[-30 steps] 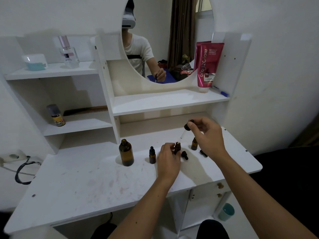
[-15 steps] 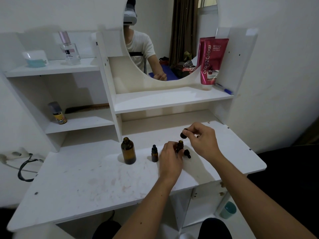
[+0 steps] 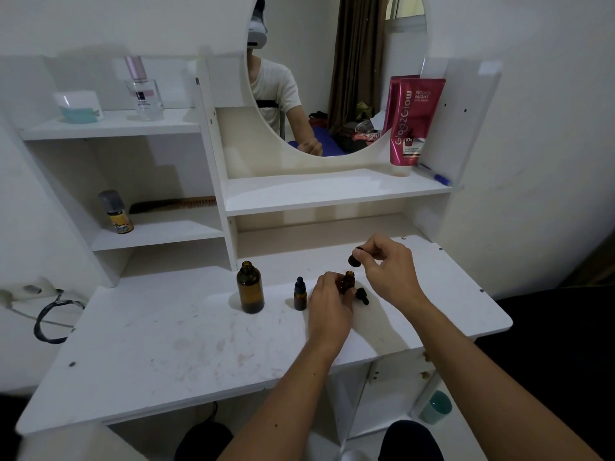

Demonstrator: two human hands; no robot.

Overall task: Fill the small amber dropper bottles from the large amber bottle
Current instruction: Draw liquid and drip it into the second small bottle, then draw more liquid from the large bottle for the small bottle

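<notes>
The large amber bottle stands uncapped on the white vanity top. To its right stands a small amber dropper bottle with its black cap on. My left hand grips a second small amber bottle, whose neck is uncovered. My right hand pinches a black dropper cap just above that bottle's mouth. Another black dropper cap lies on the top beside my left hand. My right hand hides whatever stands behind it.
A mirror and shelves rise at the back. A pink tube stands on the middle shelf, a small spray can and a comb on the left shelf, a perfume bottle and a jar higher. A teal cup sits below.
My right hand has brought the dropper cap down from above to just over the small bottle in my left hand. The third small bottle is now hidden behind my right hand.
</notes>
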